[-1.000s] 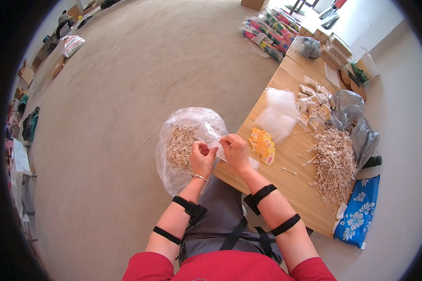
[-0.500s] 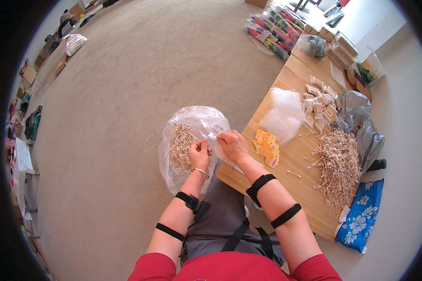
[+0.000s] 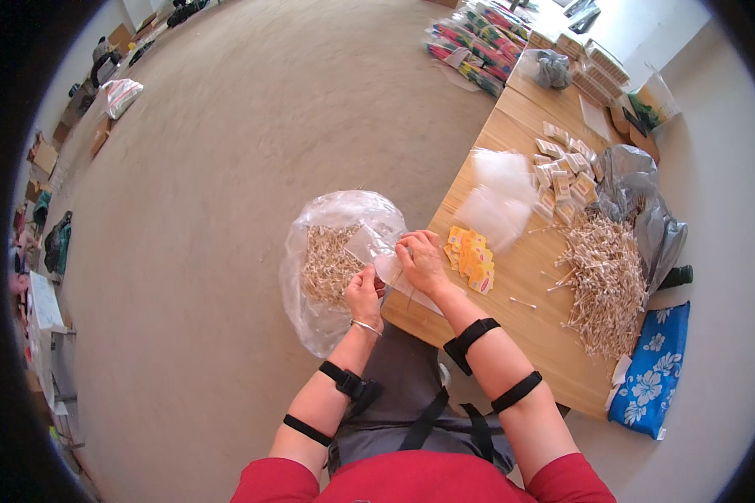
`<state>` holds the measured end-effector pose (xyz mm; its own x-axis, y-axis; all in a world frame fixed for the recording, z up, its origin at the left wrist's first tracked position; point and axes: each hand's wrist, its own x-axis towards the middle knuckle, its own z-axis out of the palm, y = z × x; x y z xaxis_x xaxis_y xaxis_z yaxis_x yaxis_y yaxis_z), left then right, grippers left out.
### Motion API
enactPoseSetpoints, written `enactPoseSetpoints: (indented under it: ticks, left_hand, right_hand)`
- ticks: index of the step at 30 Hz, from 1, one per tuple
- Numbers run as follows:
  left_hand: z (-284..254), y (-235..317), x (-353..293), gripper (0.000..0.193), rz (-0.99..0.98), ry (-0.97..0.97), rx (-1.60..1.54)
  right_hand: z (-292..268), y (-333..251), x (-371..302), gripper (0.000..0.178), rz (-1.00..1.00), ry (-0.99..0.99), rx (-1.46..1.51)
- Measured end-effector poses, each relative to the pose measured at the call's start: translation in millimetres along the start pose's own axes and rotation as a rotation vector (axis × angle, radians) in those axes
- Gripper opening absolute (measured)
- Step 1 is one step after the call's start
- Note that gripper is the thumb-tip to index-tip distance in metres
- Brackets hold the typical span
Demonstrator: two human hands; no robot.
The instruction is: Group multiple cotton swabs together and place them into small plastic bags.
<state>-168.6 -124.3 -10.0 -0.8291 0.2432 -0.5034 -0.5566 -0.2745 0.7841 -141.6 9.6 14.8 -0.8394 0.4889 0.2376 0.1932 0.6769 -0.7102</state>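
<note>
Over the near left corner of the table, both hands are at a small clear plastic bag. My left hand pinches its lower left edge, fingers closed. My right hand grips its right side with bent fingers. Just left of them, a large clear plastic sack stands open, holding a mass of loose cotton swabs. Another clear, square-cornered piece of plastic shows over the swabs. Beside my right hand lie yellow-orange printed cards in an overlapping pile. Whether anything is inside the held bag, I cannot tell.
On the wooden table lie flat clear bags, small filled packs, a heap of cotton swabs by a grey plastic bag, and a blue flowered packet. Colourful bundles lie beyond the table's left edge.
My left hand has moved right and slightly down, closer to my right hand, and now meets the small bag. The view has shifted a little.
</note>
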Motion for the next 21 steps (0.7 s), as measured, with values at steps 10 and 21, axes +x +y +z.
enactPoseSetpoints:
  ticks: [10,21]
  left_hand:
    - [9.5,-6.2,-23.2,0.017,0.21,0.012,0.349]
    - [-14.4,-7.9,-17.7,0.025,0.292,-0.181,0.756]
  right_hand:
    - [4.9,12.7,0.0,0.01,-0.017,0.022,-0.026]
    - [12.7,18.9,-4.5,0.005,-0.116,0.172,-0.01]
